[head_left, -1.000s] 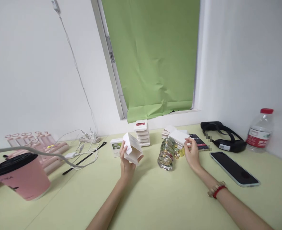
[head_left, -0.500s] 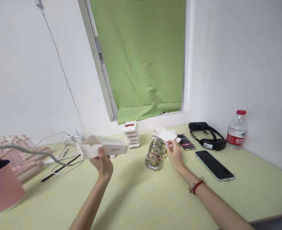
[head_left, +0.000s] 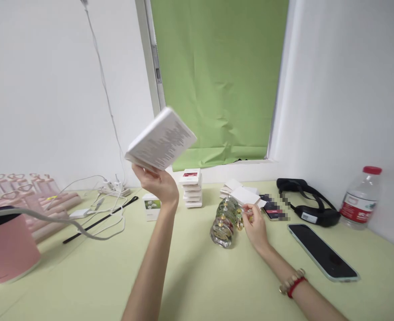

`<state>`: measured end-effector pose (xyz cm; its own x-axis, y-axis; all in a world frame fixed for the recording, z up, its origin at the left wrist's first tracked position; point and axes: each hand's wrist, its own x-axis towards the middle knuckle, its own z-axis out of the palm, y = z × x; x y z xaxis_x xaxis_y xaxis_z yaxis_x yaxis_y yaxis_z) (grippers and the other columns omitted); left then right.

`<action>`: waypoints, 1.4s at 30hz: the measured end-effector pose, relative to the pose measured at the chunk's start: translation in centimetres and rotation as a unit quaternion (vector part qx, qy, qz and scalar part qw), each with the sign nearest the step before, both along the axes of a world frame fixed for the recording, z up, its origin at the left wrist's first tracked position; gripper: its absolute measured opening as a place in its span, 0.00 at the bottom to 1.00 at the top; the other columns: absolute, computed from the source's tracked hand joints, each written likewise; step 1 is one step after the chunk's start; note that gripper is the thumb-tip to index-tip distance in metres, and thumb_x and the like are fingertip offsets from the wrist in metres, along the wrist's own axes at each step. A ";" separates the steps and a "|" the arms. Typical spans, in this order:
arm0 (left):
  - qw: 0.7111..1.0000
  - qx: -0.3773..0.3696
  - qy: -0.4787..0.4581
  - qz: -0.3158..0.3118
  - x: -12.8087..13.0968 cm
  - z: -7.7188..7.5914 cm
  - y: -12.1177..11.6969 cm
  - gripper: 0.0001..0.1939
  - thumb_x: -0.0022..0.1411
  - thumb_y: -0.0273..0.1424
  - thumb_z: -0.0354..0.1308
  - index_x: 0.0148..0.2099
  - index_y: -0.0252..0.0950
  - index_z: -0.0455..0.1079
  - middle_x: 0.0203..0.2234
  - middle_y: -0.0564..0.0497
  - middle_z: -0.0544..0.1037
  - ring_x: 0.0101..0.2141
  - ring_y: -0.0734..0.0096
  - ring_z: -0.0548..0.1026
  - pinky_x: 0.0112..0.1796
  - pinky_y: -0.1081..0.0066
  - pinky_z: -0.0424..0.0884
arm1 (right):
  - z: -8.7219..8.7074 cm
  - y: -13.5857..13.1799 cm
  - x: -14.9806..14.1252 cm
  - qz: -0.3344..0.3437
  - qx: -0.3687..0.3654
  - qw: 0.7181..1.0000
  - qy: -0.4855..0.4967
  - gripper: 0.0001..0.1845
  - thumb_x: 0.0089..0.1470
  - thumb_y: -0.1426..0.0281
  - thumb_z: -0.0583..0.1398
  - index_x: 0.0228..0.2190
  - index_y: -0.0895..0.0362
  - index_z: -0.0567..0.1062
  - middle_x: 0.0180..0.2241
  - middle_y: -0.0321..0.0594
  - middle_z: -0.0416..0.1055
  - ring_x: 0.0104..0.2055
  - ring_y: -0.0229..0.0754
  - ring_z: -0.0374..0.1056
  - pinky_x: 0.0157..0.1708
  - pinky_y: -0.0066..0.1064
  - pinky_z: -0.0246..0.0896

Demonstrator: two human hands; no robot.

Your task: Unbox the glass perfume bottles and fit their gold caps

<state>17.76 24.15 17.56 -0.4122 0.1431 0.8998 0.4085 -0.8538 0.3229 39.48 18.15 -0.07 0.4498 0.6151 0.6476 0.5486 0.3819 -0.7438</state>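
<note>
My left hand [head_left: 158,183] is raised above the table and grips a small white box [head_left: 161,140] with printed text on its side, held tilted in the air. My right hand [head_left: 254,221] rests on the table beside a row of clear glass bottles with gold caps [head_left: 226,218]; its fingers pinch a gold cap at the row's right end. A stack of small white boxes [head_left: 191,187] stands behind the bottles. Another small box with a flower picture [head_left: 151,208] stands just left of my raised arm.
A pink cup with black lid [head_left: 6,243] stands at the left edge, with pink heart-topped packs [head_left: 32,196] and white cables [head_left: 96,209] behind. At right lie a phone [head_left: 322,252], a black headset [head_left: 307,207], a water bottle [head_left: 360,198] and flat white cards [head_left: 243,192].
My left hand has lifted the white box from just above table level to high in the air and turned its printed side toward me. My right hand stays at the bottles.
</note>
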 end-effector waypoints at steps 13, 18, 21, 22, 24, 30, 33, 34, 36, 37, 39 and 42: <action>0.985 -0.047 0.163 0.036 -0.4 -5.3 6.9 0.27 0.53 0.14 0.40 0.45 0.42 0.71 0.48 0.49 0.66 0.51 0.68 0.64 0.49 0.65 0.65 | -0.6 0.1 -0.4 0.020 -0.032 0.999 0.023 0.07 0.48 0.70 0.53 0.32 0.56 0.68 0.33 0.41 0.66 0.28 0.40 0.61 0.22 0.28 0.59; 0.970 -0.116 0.211 0.002 -0.2 -7.8 8.6 0.28 0.50 0.15 0.40 0.48 0.40 0.70 0.48 0.47 0.65 0.51 0.67 0.64 0.51 0.64 0.63 | -0.6 0.0 -0.5 0.023 -0.040 0.999 0.022 0.06 0.47 0.70 0.52 0.30 0.56 0.68 0.33 0.41 0.66 0.29 0.40 0.62 0.21 0.28 0.58; 0.957 -0.144 0.250 -0.015 -0.2 -8.4 9.3 0.30 0.48 0.14 0.40 0.50 0.39 0.68 0.47 0.46 0.67 0.49 0.68 0.66 0.49 0.65 0.65 | -0.5 -0.1 -0.5 0.024 -0.047 0.998 0.016 0.06 0.47 0.71 0.52 0.29 0.56 0.68 0.33 0.40 0.66 0.30 0.40 0.62 0.22 0.28 0.58; 0.954 -0.150 0.260 -0.015 -0.2 -8.4 9.4 0.30 0.47 0.14 0.40 0.50 0.39 0.68 0.46 0.46 0.67 0.48 0.67 0.67 0.49 0.65 0.66 | -0.5 -0.1 -0.5 0.024 -0.048 0.998 0.014 0.06 0.47 0.71 0.52 0.29 0.56 0.68 0.33 0.40 0.66 0.30 0.40 0.62 0.23 0.28 0.59; 0.950 -0.157 0.269 0.005 -0.3 -8.3 9.5 0.29 0.48 0.15 0.41 0.49 0.39 0.69 0.46 0.46 0.68 0.48 0.66 0.67 0.48 0.63 0.66 | -0.6 -0.1 -0.4 0.026 -0.051 0.998 0.010 0.06 0.47 0.71 0.52 0.29 0.56 0.68 0.33 0.40 0.66 0.30 0.40 0.62 0.24 0.28 0.59; 0.915 -0.199 0.327 0.131 0.0 -7.3 8.1 0.27 0.52 0.16 0.41 0.50 0.39 0.67 0.48 0.45 0.69 0.50 0.60 0.64 0.48 0.58 0.61 | -0.7 0.0 -0.4 0.040 -0.059 0.997 0.009 0.05 0.47 0.71 0.52 0.28 0.56 0.68 0.33 0.40 0.65 0.29 0.39 0.62 0.24 0.29 0.59; 0.883 -0.235 0.353 0.201 0.6 -6.9 7.2 0.26 0.53 0.18 0.43 0.52 0.38 0.65 0.48 0.45 0.69 0.53 0.57 0.60 0.50 0.59 0.58 | -0.7 0.0 -0.4 0.049 -0.066 0.997 0.010 0.06 0.47 0.71 0.52 0.28 0.56 0.68 0.34 0.40 0.65 0.30 0.39 0.62 0.23 0.28 0.60; 0.875 -0.243 0.356 0.221 0.8 -6.7 7.0 0.26 0.53 0.18 0.43 0.53 0.37 0.65 0.48 0.44 0.69 0.53 0.57 0.59 0.50 0.59 0.57 | -0.7 0.0 -0.4 0.049 -0.066 0.997 0.007 0.06 0.47 0.71 0.52 0.28 0.56 0.68 0.33 0.40 0.65 0.30 0.39 0.62 0.24 0.28 0.60; 0.861 -0.252 0.362 0.252 1.2 -6.5 6.5 0.25 0.53 0.19 0.44 0.53 0.37 0.64 0.47 0.43 0.69 0.52 0.57 0.60 0.50 0.59 0.56 | -0.8 0.1 -0.4 0.047 -0.061 0.997 0.000 0.05 0.47 0.72 0.52 0.27 0.56 0.68 0.33 0.40 0.65 0.30 0.39 0.61 0.25 0.29 0.60; 0.856 -0.255 0.365 0.264 1.4 -6.4 6.3 0.25 0.53 0.19 0.44 0.53 0.37 0.64 0.46 0.42 0.69 0.51 0.57 0.61 0.50 0.59 0.56 | -0.8 0.1 -0.3 0.044 -0.059 0.997 -0.003 0.05 0.47 0.72 0.52 0.27 0.56 0.68 0.33 0.40 0.65 0.30 0.39 0.61 0.26 0.29 0.60; 0.846 -0.263 0.366 0.284 1.6 -6.2 5.8 0.24 0.53 0.20 0.45 0.52 0.37 0.65 0.43 0.41 0.69 0.48 0.57 0.63 0.48 0.59 0.57 | -0.9 0.2 -0.3 0.041 -0.058 0.997 -0.005 0.05 0.46 0.72 0.52 0.27 0.56 0.68 0.33 0.40 0.65 0.30 0.39 0.62 0.26 0.29 0.60; 0.838 -0.281 0.351 0.310 2.0 -6.3 5.2 0.23 0.53 0.22 0.46 0.51 0.37 0.65 0.41 0.40 0.67 0.45 0.55 0.63 0.44 0.59 0.58 | -1.0 0.2 -0.3 0.042 -0.063 0.997 -0.006 0.05 0.47 0.71 0.52 0.27 0.56 0.68 0.34 0.41 0.66 0.30 0.40 0.62 0.27 0.30 0.60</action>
<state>19.76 29.32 11.29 0.0391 0.5803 0.8134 0.9746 -0.2017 0.0971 39.20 18.37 -1.02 0.3871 0.7263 0.5680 0.5274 0.3309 -0.7826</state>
